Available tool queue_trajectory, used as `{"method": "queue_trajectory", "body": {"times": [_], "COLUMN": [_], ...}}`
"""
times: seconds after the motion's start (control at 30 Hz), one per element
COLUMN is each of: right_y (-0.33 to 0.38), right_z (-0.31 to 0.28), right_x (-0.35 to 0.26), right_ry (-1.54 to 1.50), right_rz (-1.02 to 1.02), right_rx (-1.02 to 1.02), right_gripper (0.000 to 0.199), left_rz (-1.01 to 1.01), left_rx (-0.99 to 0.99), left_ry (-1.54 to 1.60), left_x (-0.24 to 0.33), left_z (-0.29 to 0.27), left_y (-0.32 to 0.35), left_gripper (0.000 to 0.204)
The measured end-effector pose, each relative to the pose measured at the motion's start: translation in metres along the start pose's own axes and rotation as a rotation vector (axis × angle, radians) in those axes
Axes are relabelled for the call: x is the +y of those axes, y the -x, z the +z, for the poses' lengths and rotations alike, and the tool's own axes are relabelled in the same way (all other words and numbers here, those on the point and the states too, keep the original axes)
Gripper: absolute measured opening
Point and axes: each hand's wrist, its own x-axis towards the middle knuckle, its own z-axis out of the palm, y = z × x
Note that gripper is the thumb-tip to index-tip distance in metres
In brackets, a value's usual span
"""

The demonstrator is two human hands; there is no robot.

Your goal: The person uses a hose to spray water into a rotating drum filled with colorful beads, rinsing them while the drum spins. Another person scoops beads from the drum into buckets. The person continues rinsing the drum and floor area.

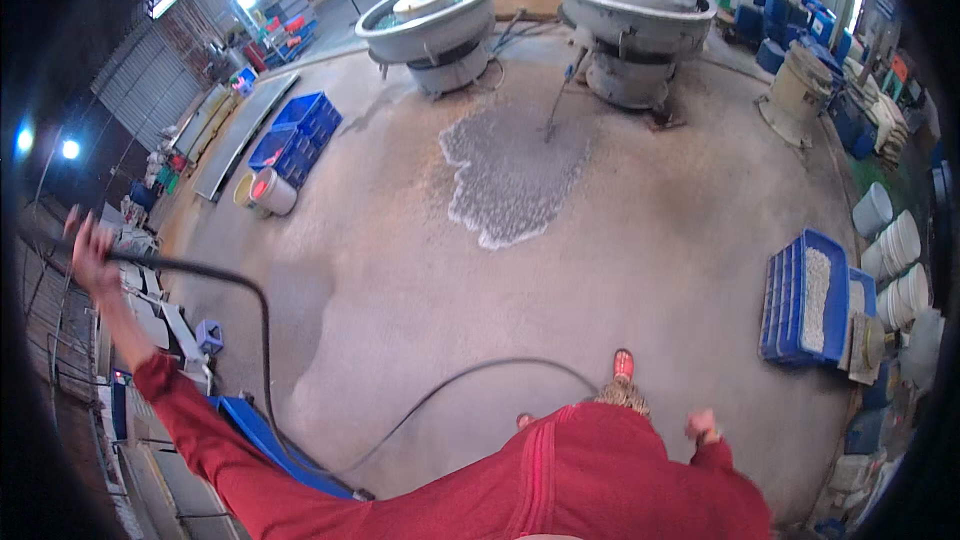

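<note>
My left arm in a red sleeve reaches out to the far left, and my left hand (93, 255) is closed around a dark hose (262, 305). From that hand the hose sags to the right and drops toward the floor. It then curves across the concrete to near my feet. Low on the right, beside my body, my right hand (703, 425) has its fingers curled in, and nothing shows in it. A red shoe (623, 364) is on the floor in front of me.
Two round grey tubs on pedestals, one left (440, 40) and one right (635, 35), stand ahead. A foamy puddle (515, 175) spreads before them. Blue crates (290, 145) and a white bucket (273, 192) sit left; a blue crate of pale pieces (800, 300) sits right.
</note>
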Motion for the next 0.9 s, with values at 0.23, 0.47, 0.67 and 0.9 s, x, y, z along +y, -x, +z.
{"method": "queue_trajectory", "body": {"times": [0.23,0.47,0.67,0.9], "right_y": [-0.003,-0.043,-0.166,-0.289], "right_z": [-0.080,-0.175,-0.229,-0.384], "right_x": [-0.005,0.090,0.265,0.406], "right_ry": [-0.862,-1.033,-0.704,-0.564], "right_rz": [1.224,1.318,0.898,0.792], "right_rx": [0.066,0.268,0.673,0.550], "right_gripper": [0.034,0.025,0.016,0.022], "left_rz": [-0.010,-0.016,-0.130,-0.442], "left_rx": [-0.388,-0.873,-0.939,-0.838], "left_ry": [-0.062,-0.096,0.127,0.314], "left_x": [-0.059,-0.091,-0.191,-0.414], "left_z": [0.463,0.774,0.977,1.196], "left_y": [0.045,0.098,0.138,0.226], "left_gripper": [0.027,0.021,0.023,0.022]}}
